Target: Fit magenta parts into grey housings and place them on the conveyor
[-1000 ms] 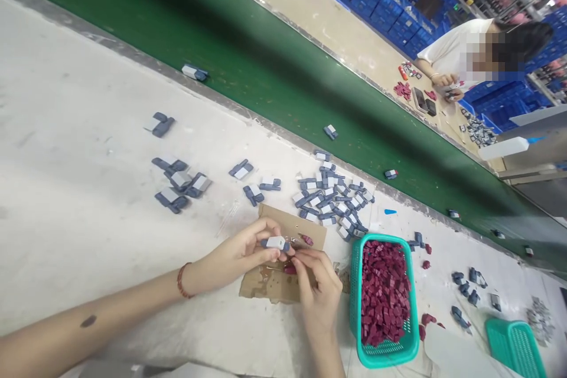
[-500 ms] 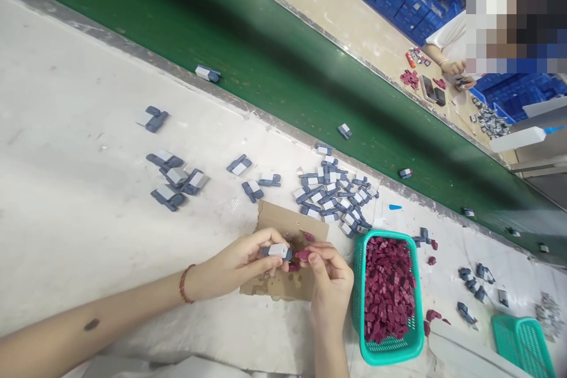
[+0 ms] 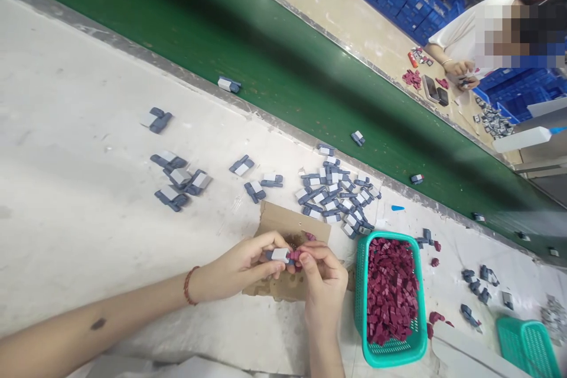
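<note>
My left hand (image 3: 254, 263) is closed on a small blue-and-white plastic piece (image 3: 280, 255), its white face turned up. Between the thumb and fingers of my right hand (image 3: 325, 271) is a small dark-red plastic part (image 3: 294, 255), its tip against the right end of the blue-and-white piece. Both hands are over a stained cardboard sheet (image 3: 295, 221), where another dark-red part (image 3: 310, 237) lies. To the right stands a green plastic basket (image 3: 361, 307) filled with dark-red parts (image 3: 392, 289).
Many blue-and-white pieces (image 3: 332, 189) are heaped beyond the cardboard, with more (image 3: 175, 180) at left. A green conveyor belt (image 3: 177, 35) carries several pieces. A co-worker (image 3: 465, 35) sits across it. Another green basket (image 3: 525, 342) stands at lower right.
My right hand has moved left, bringing the dark-red part up against the blue-and-white piece. Pieces on the belt have shifted to the right, and one has come in at upper left.
</note>
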Demonstrator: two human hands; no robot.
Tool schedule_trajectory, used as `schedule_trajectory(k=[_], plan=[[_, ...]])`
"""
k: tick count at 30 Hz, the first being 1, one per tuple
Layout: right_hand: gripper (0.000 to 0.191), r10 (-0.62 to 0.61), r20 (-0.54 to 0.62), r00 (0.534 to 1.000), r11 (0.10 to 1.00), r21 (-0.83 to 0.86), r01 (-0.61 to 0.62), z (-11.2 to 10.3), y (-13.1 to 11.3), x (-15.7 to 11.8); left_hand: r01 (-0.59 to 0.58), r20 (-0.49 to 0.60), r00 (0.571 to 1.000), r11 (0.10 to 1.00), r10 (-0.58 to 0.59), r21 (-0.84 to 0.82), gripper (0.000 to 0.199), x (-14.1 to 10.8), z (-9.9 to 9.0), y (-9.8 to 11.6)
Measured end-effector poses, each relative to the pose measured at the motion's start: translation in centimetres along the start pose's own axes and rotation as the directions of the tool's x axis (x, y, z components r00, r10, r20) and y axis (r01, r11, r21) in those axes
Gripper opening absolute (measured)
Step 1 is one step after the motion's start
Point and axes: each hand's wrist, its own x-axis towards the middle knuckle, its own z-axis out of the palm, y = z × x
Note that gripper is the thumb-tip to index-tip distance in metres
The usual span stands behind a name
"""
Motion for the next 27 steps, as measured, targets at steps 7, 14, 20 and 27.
schedule_trajectory(k=[7, 14, 20, 27], plan=[[0.015, -0.128, 0.048, 0.991, 0.969, -0.207, 0.135, 0.0, 0.3, -0.4, -0.073, -0.042, 0.995, 0.961, 0.087, 0.268, 0.021, -0.2, -0.3, 0.2], [0.017, -0.109, 0.115, 0.987, 0.96, -0.245, 0.134, -0.6, -0.4, -0.6, -0.14, -0.005, 0.987, 0.891, 0.158, 0.432, 0.023, -0.1, 0.2, 1.2], [0.017, -0.134, 0.037, 0.99, 0.946, -0.292, 0.138, -2.1, -0.8, -1.2, -0.154, 0.075, 0.988, 0.814, 0.135, 0.559, 0.021, 1.8, 1.0, 3.9], [0.023, -0.352, -0.143, 0.925, 0.708, -0.687, 0.163, -11.6, -2.4, -1.3, -0.144, -0.113, 0.905, 0.544, 0.411, 0.826, 0.038, 11.6, -3.2, 9.3]])
